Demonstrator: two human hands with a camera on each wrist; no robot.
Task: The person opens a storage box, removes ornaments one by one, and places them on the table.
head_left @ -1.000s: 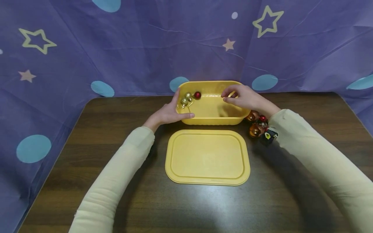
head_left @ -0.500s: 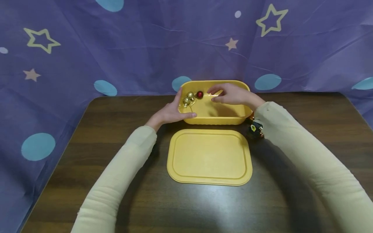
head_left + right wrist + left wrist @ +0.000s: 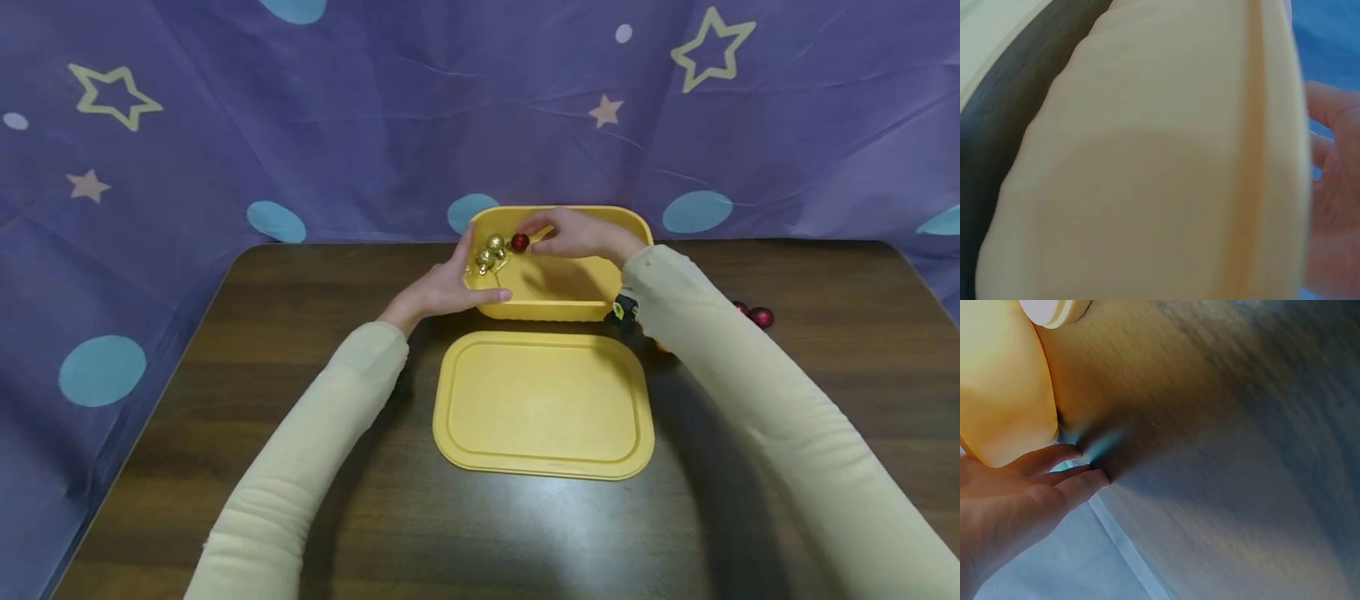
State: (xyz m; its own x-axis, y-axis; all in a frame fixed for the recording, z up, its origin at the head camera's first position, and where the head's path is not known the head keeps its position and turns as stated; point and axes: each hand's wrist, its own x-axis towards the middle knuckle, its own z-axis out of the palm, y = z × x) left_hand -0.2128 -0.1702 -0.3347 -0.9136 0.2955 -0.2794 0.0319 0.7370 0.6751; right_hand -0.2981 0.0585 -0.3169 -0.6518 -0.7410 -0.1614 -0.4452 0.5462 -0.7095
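Observation:
A yellow plastic container stands near the table's back edge in the head view. My left hand grips its left end, thumb over the front rim and fingers along the outer side; these fingers show beside the wall in the left wrist view. Inside, gold glitter ornaments lie at the left, with a dark red bauble beside them. My right hand reaches inside over the back rim area, thumb and forefinger apart, fingertips right at the red bauble. The right wrist view shows mostly the container's outer wall.
The yellow lid lies flat in front of the container on the dark wooden table. Red baubles lie to the right, behind my right sleeve, which hides other ornaments. A purple star-patterned cloth hangs behind the table.
My right hand has moved left inside the container to the red bauble. The left hand has kept its grip on the container. The view has shifted slightly.

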